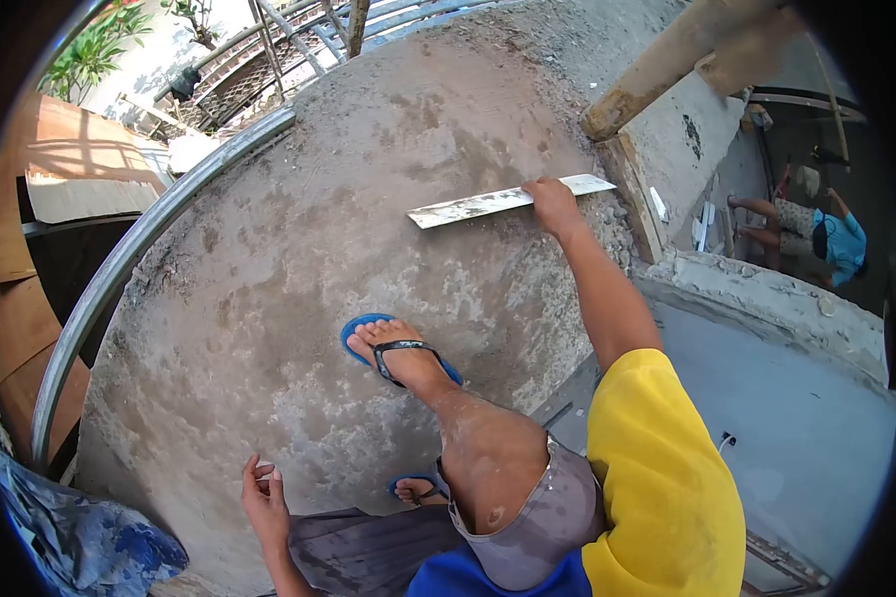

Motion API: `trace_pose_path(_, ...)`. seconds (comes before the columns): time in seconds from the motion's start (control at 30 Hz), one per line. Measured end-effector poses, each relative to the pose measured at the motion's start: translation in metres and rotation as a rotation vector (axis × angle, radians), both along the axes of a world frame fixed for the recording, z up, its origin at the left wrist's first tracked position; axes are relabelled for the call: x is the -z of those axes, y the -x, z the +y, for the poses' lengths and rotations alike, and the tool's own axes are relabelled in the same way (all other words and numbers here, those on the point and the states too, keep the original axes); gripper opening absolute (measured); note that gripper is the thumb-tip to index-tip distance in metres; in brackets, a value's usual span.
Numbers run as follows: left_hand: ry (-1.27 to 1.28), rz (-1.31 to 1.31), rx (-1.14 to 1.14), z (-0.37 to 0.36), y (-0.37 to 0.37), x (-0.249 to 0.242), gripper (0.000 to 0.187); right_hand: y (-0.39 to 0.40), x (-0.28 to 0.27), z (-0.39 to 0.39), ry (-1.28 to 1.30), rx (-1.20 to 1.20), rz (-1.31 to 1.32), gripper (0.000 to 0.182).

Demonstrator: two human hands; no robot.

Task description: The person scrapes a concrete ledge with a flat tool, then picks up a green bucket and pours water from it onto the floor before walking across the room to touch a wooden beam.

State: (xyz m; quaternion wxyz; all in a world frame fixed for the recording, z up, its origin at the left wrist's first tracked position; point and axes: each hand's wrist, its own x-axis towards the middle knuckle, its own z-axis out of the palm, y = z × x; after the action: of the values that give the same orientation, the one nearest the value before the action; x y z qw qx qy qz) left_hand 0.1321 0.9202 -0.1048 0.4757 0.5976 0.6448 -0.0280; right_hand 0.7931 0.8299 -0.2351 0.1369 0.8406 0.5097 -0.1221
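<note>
My right hand [553,204] closes on the straightedge [508,201], which lies flat on the wet cement slab [299,259] at upper centre. My left hand [266,502] hangs open, lower left. I should press evenly and keep it level.

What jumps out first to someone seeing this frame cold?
The right hand gripping a long flat straightedge laid across the rough grey concrete slab, upper centre. Below it, a foot in a blue sandal planted mid-slab, with the left hand open and empty at the bottom edge.
</note>
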Motion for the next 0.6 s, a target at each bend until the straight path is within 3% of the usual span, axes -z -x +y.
trace_pose_path(0.17,-0.117,0.051,0.063,-0.001,0.011,-0.028,0.041,0.034,-0.02,-0.105,0.093,0.14,0.098,0.031)
trace_pose_path(0.3,-0.213,0.086,0.132,-0.022,0.019,-0.037,0.041,0.065,-0.016,-0.183,-0.012,0.216,0.129,0.032)
trace_pose_path(0.4,-0.317,0.109,0.223,-0.041,0.021,-0.039,0.041,0.079,-0.032,-0.234,0.186,0.113,0.222,0.028)
trace_pose_path(0.43,-0.36,0.125,0.259,-0.047,0.021,-0.039,0.04,0.081,-0.037,-0.235,0.318,0.099,0.247,0.028)
trace_pose_path(0.53,-0.395,0.157,0.178,-0.054,0.014,-0.037,0.037,0.077,-0.054,-0.188,0.312,-0.018,0.136,0.026)
trace_pose_path(0.6,-0.4,0.135,0.18,-0.052,0.013,-0.035,0.036,0.064,-0.058,-0.134,0.157,-0.176,-0.01,0.027)
